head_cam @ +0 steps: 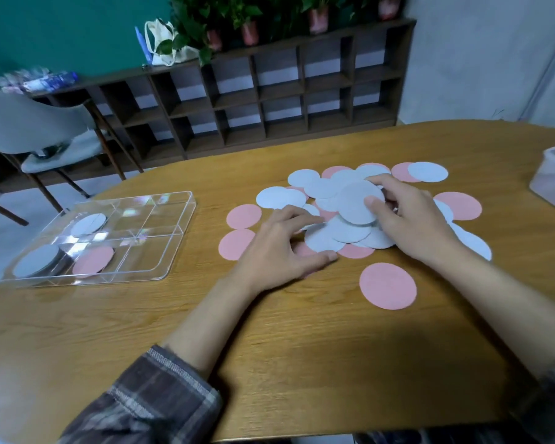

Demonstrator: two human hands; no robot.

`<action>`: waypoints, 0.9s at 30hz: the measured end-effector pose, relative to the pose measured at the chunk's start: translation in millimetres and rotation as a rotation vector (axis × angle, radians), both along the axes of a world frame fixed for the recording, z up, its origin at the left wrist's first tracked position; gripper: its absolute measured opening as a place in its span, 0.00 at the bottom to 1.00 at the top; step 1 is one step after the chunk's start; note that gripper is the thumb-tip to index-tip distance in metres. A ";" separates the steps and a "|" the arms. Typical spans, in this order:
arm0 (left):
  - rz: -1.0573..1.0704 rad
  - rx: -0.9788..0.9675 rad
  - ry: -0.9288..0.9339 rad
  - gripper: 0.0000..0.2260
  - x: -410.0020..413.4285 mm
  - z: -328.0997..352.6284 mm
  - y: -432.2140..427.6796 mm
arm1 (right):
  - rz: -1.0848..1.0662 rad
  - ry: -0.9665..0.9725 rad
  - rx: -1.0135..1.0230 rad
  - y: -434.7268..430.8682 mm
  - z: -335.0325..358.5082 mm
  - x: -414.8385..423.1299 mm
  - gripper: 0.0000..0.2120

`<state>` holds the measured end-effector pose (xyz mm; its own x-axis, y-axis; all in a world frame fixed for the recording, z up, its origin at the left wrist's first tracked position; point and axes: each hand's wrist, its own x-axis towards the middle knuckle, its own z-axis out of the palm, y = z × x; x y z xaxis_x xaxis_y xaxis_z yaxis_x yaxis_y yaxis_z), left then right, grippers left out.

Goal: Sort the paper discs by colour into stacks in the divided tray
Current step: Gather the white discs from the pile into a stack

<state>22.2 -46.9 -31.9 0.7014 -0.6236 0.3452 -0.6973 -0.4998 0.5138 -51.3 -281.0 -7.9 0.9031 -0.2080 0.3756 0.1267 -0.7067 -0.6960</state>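
Clear plastic at the far left is the divided tray (161, 248), well apart from the pile. It holds a grey stack (36, 261) in the front-left compartment, a pink disc (93, 260) in the compartment just beside it, and a lone grey disc (88, 224) behind. Further right, the left hand (279, 248) rests on the near edge of the loose pile (321, 187), fingers apart and almost straight. Then the right hand (414, 225) pinches the top grey disc (356, 203) between thumb and curled fingers. I judge the step is lifting this one disc. To do it well, I would press the pile down with the left hand, peel slowly so the discs under it do not follow, and carry it to the grey stack.
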 end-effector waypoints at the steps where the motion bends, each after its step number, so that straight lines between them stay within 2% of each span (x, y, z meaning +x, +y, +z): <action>1: -0.009 0.021 -0.008 0.29 1.2 0.6 -4.8 | -0.020 -0.012 0.025 -2.5 -1.9 -2.0 0.11; 5: -0.056 0.063 -0.028 0.28 8.8 1.8 -14.3 | -0.068 -0.008 0.103 -5.3 -5.1 -4.7 0.13; 11: -0.061 0.118 -0.089 0.23 10.7 -6.8 -15.7 | -0.059 0.016 0.096 -9.1 -4.8 10.6 0.13; 19: -0.162 0.088 -0.191 0.13 9.3 -3.5 -6.8 | -0.066 0.022 0.038 -9.3 -6.3 14.5 0.12; 27: -0.147 0.097 -0.237 0.17 5.3 1.7 -7.0 | 0.027 0.066 -0.007 -1.3 -7.5 10.5 0.11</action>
